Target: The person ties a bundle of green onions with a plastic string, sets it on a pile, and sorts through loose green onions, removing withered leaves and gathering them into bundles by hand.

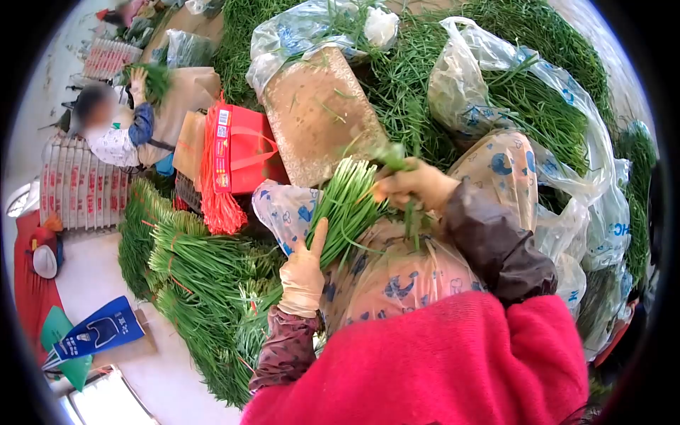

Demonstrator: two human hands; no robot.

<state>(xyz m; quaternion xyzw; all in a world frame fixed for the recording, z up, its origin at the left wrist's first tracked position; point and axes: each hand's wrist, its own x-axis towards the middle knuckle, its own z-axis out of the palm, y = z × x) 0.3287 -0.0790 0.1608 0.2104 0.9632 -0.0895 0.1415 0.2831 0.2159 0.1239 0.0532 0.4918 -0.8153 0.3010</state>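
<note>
A bunch of green chives (347, 205) with pale cut ends pointing up lies over my lap. My gloved left hand (303, 278) is closed round its lower left side, one finger stretched along the stems. At the bunch's upper right, my gloved right hand (418, 185) is closed on a few loose chive strands (413, 223), which hang below it; its fingertips are slightly blurred. Beneath the bunch is a patterned clear plastic apron (404, 280) over my legs. Just beyond it stands a worn board (322, 113) with scraps of green on it.
Tied chive bundles (205, 265) are piled at my left. A red bag (248, 152) and red-orange ties (218, 202) are beside the board. Loose chives fill a plastic bag (595, 134) at right. A co-worker (117, 131) holds greens at upper left.
</note>
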